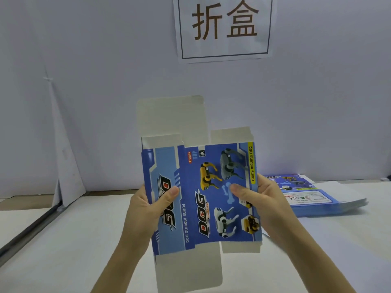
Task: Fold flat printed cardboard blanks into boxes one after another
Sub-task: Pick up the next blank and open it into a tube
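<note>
Both hands held one blue printed blank (198,199) upright above the desk (63,240). L hand (148,208) pinched its left edge, thumb on front; R hand (262,204) pinched the right edge, thumb on front. Flaps unfolded top & bottom. Stack of flat blanks (317,199) lay at right, w/ paper sign (224,28) on the wall.

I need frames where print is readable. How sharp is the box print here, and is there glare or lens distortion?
Head view: soft, even light, no glare; large lettering on the held blank reads clearly; small print on the stack of blanks is blurred; the wall sign is sharp; upright lines lean near the left edge.
</note>
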Available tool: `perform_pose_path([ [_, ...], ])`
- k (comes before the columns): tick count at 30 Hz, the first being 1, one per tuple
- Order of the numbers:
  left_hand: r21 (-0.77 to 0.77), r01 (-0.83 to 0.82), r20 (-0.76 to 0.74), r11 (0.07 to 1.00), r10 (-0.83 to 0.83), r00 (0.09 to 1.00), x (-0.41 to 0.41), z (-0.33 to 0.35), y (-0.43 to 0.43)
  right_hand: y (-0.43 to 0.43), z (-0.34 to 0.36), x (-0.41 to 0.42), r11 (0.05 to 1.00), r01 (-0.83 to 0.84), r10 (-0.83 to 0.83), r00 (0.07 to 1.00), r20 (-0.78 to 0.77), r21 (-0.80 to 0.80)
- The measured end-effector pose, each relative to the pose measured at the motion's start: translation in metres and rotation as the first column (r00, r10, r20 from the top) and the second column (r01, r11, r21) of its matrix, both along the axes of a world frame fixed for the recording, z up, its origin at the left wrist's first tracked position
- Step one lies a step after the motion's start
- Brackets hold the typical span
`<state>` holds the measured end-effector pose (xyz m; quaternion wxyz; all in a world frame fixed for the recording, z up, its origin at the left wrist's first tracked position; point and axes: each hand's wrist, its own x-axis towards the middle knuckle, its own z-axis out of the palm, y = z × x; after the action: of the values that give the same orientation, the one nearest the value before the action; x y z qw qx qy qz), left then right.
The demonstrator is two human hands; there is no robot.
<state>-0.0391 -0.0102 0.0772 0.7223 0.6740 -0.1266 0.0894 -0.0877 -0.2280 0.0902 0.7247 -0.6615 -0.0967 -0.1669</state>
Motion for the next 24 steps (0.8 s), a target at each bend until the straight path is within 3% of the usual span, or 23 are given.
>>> perform_pose_path([
  [4,0.106,0.001,0.072,0.994,-0.008,0.997,-0.004,0.006,-0.005,0.005,-0.001,0.001,0.997,0.041,-0.039,0.999,0.032,-0.062],
  [9,0.157,0.074,0.156,0.985,-0.099,0.983,-0.009,0.003,-0.012,0.009,0.0,-0.002,0.975,-0.096,0.112,0.991,0.069,-0.198],
  [12,0.228,0.112,0.209,0.967,-0.161,0.965,-0.006,0.004,-0.003,0.004,0.004,-0.002,0.975,-0.214,0.212,0.977,0.028,0.053],
  [14,0.377,0.077,0.302,0.923,-0.201,0.932,-0.009,0.007,0.005,-0.002,0.007,-0.002,0.952,-0.225,0.23,0.973,0.003,0.208],
  [17,0.531,-0.033,0.436,0.847,-0.239,0.868,-0.015,0.012,0.005,-0.004,0.007,-0.002,0.892,-0.34,0.341,0.939,0.049,0.299],
  [21,0.537,-0.021,0.457,0.843,-0.27,0.848,-0.017,0.009,0.0,-0.004,0.005,-0.003,0.725,-0.489,0.508,0.855,0.103,0.485],
  [22,0.52,-0.027,0.461,0.854,-0.254,0.85,-0.017,0.009,0.001,-0.003,0.007,-0.004,0.675,-0.553,0.568,0.812,0.134,0.489],
  [24,0.497,-0.049,0.483,0.866,-0.229,0.845,-0.017,0.01,0.003,-0.001,0.01,-0.008,0.662,-0.6,0.6,0.783,0.161,0.45],
])
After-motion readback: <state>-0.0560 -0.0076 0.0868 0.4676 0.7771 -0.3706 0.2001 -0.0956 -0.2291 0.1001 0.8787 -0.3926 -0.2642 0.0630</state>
